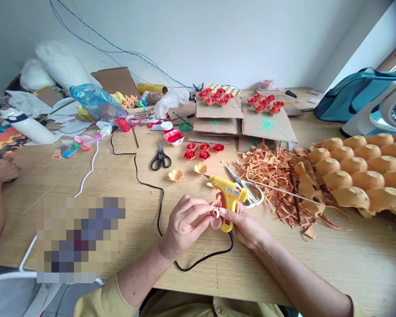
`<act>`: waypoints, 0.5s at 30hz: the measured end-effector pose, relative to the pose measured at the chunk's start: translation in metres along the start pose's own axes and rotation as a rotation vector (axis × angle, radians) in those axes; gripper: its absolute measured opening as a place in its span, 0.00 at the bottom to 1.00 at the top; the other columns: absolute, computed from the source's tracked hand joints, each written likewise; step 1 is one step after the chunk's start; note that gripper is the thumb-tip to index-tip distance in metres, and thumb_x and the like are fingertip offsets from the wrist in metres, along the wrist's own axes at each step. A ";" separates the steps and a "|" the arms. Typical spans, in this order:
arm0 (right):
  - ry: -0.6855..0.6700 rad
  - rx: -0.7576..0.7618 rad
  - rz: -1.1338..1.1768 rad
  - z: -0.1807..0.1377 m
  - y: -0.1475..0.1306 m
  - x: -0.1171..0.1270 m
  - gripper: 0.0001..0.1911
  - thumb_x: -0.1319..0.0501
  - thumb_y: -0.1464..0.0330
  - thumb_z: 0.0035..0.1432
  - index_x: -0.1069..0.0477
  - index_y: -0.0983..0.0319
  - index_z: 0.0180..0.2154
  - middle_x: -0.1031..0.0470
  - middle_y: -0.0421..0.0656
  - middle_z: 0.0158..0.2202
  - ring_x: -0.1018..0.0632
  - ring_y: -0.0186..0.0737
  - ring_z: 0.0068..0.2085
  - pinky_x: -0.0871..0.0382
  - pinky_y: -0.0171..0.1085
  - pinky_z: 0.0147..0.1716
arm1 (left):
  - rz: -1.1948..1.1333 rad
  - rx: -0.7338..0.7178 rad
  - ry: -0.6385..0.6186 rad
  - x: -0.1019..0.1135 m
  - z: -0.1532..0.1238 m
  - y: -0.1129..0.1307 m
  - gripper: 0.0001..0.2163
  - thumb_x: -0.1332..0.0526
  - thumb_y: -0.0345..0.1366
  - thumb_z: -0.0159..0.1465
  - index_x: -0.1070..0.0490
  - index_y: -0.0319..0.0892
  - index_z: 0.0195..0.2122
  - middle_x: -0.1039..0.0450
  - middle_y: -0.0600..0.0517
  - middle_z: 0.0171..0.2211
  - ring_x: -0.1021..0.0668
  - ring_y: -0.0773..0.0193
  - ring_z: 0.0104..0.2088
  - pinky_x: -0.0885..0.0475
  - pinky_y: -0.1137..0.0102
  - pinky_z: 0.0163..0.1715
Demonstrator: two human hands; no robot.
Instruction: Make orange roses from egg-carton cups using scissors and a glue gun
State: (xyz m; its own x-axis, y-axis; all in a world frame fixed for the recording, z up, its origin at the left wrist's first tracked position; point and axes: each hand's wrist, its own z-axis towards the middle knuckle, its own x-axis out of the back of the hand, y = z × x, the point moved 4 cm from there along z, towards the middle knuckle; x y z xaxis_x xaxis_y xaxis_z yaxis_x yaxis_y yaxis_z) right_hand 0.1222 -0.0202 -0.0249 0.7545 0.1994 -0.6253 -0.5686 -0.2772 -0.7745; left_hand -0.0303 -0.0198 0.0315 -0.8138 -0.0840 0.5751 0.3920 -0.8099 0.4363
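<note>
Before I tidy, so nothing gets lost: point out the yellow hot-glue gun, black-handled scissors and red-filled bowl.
Yellow hot-glue gun (229, 204): head view, upper handle.
Black-handled scissors (160, 153): head view, near the pivot.
Red-filled bowl (174, 143): head view, front wall.

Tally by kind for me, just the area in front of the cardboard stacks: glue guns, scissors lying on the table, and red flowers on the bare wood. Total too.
Yellow glue gun, in the right hand: 1
Scissors: 2 (black-handled pair, white-handled pair)
Red flowers: 5
Total: 8
</note>
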 end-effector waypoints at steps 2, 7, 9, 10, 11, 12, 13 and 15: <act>-0.010 -0.003 0.012 0.000 0.000 0.000 0.14 0.28 0.65 0.53 0.28 0.59 0.39 0.22 0.39 0.34 0.23 0.32 0.29 0.32 0.32 0.32 | 0.009 -0.016 -0.007 0.000 0.000 0.000 0.11 0.36 0.26 0.64 0.26 0.44 0.46 0.23 0.50 0.38 0.24 0.63 0.37 0.25 0.67 0.39; -0.001 -0.013 0.016 -0.001 0.000 -0.001 0.14 0.27 0.64 0.52 0.27 0.60 0.39 0.22 0.39 0.33 0.23 0.33 0.29 0.31 0.32 0.31 | 0.000 -0.038 -0.023 -0.001 0.000 0.000 0.11 0.36 0.26 0.64 0.26 0.43 0.46 0.23 0.50 0.39 0.23 0.64 0.37 0.25 0.68 0.40; -0.002 -0.012 0.022 -0.001 0.000 -0.001 0.14 0.27 0.64 0.52 0.27 0.60 0.38 0.22 0.39 0.33 0.23 0.33 0.29 0.31 0.32 0.31 | 0.004 -0.032 -0.017 -0.001 -0.001 0.000 0.11 0.36 0.26 0.64 0.26 0.43 0.47 0.23 0.50 0.39 0.22 0.64 0.38 0.25 0.68 0.41; -0.002 -0.009 0.026 -0.001 0.000 -0.001 0.14 0.27 0.64 0.52 0.27 0.60 0.39 0.22 0.39 0.33 0.23 0.33 0.29 0.31 0.32 0.31 | 0.009 -0.027 -0.008 -0.001 -0.001 0.000 0.11 0.36 0.26 0.64 0.26 0.44 0.47 0.23 0.50 0.40 0.22 0.64 0.38 0.25 0.68 0.41; -0.003 -0.004 0.028 -0.001 -0.001 -0.001 0.14 0.27 0.64 0.53 0.27 0.60 0.39 0.22 0.39 0.33 0.23 0.33 0.29 0.31 0.32 0.32 | 0.015 -0.023 0.005 -0.001 -0.002 0.000 0.12 0.37 0.26 0.64 0.27 0.44 0.48 0.23 0.50 0.40 0.22 0.64 0.39 0.25 0.68 0.41; -0.004 0.000 0.028 -0.001 -0.001 -0.001 0.14 0.27 0.64 0.53 0.27 0.60 0.39 0.22 0.39 0.33 0.23 0.33 0.29 0.31 0.32 0.31 | 0.019 -0.020 0.015 -0.001 -0.003 0.000 0.13 0.36 0.26 0.64 0.27 0.44 0.49 0.23 0.50 0.40 0.22 0.64 0.39 0.25 0.69 0.42; -0.006 0.002 0.025 0.000 0.000 -0.001 0.14 0.27 0.64 0.53 0.27 0.60 0.39 0.22 0.39 0.33 0.23 0.33 0.29 0.31 0.31 0.31 | 0.020 -0.019 0.023 -0.001 -0.003 0.000 0.13 0.36 0.25 0.64 0.27 0.44 0.49 0.23 0.50 0.40 0.22 0.64 0.39 0.25 0.69 0.42; -0.012 -0.003 0.018 0.000 0.000 -0.001 0.14 0.27 0.64 0.53 0.28 0.60 0.39 0.22 0.39 0.32 0.23 0.33 0.29 0.31 0.32 0.31 | 0.006 -0.007 0.026 -0.002 -0.004 -0.001 0.13 0.36 0.25 0.64 0.27 0.44 0.48 0.24 0.50 0.40 0.22 0.65 0.39 0.25 0.70 0.42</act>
State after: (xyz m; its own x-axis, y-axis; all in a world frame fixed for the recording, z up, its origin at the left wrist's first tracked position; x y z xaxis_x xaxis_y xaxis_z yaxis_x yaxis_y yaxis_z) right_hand 0.1215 -0.0202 -0.0244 0.7402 0.2058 -0.6402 -0.5808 -0.2840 -0.7629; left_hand -0.0304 -0.0213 0.0271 -0.8223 -0.1039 0.5595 0.3941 -0.8132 0.4282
